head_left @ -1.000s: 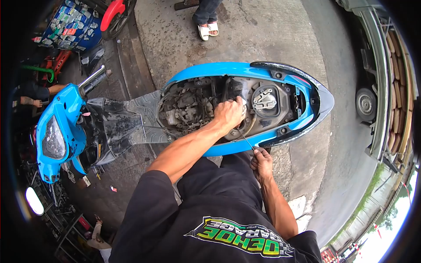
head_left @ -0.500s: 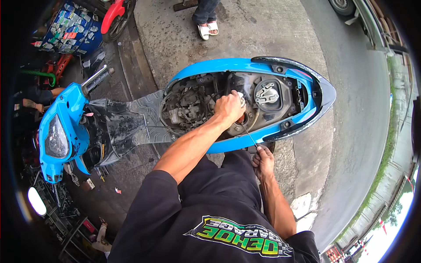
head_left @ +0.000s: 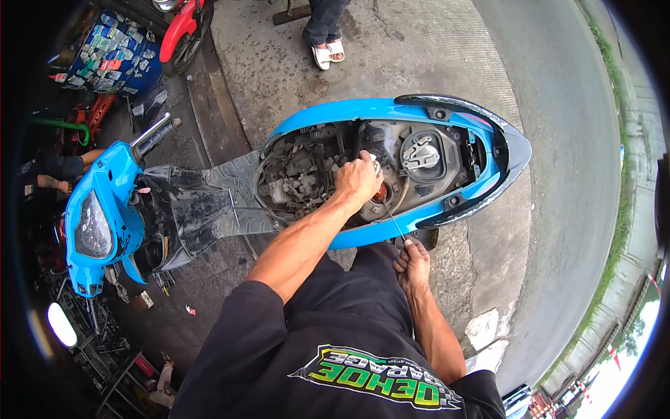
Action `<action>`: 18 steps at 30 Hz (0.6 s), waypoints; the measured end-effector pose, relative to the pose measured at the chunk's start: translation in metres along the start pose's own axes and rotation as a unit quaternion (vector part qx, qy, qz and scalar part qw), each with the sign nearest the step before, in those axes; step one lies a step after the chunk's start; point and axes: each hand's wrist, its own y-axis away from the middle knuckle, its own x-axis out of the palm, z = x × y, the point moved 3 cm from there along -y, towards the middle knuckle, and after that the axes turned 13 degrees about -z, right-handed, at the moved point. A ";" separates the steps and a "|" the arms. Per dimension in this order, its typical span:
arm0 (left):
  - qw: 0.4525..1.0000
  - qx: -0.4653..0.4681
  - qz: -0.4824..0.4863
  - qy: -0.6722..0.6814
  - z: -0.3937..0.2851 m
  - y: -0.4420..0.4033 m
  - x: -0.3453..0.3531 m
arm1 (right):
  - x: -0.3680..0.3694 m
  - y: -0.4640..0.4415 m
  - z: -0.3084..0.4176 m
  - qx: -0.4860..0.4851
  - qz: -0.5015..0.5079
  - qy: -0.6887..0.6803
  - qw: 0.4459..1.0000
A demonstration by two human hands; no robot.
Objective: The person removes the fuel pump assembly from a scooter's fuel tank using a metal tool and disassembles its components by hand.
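Observation:
A blue scooter (head_left: 328, 110) stands across my front with its seat off and its inner parts bare. My left hand (head_left: 359, 180) is closed over the middle of the opening, around a whitish thing mostly hidden by the fingers. Right beside it shows a round orange-red part (head_left: 380, 192) in a recess. Low at the near side of the body, my right hand (head_left: 413, 258) is closed on one end of a thin metal rod (head_left: 396, 225). The rod's far end reaches toward the orange-red part. A silver cap (head_left: 421, 153) sits to the right of my left hand.
The dark engine (head_left: 293, 181) lies exposed left of my hand. A blue drum (head_left: 115, 52) covered in stickers and a red motorcycle (head_left: 183, 35) stand at upper left. Another person's feet in white sandals (head_left: 328, 52) are beyond the scooter. A road runs along the right.
My left hand has shifted slightly left and toward me, so more of the orange-red part shows. My right hand keeps hold of the rod. The whole view has shifted a little.

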 end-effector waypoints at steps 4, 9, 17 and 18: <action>1.000 -0.023 0.012 0.011 0.004 -0.004 0.001 | 0.002 0.005 0.003 -0.004 -0.014 0.003 1.000; 0.999 -0.046 0.008 0.014 0.007 -0.001 0.002 | -0.007 -0.006 0.006 0.014 0.031 -0.004 0.999; 0.989 0.063 -0.133 -0.016 0.007 0.012 0.010 | -0.002 0.005 -0.013 -0.015 0.002 -0.007 1.000; 0.989 0.061 -0.135 -0.016 0.008 0.010 0.008 | -0.003 0.004 -0.009 -0.042 -0.003 0.038 0.998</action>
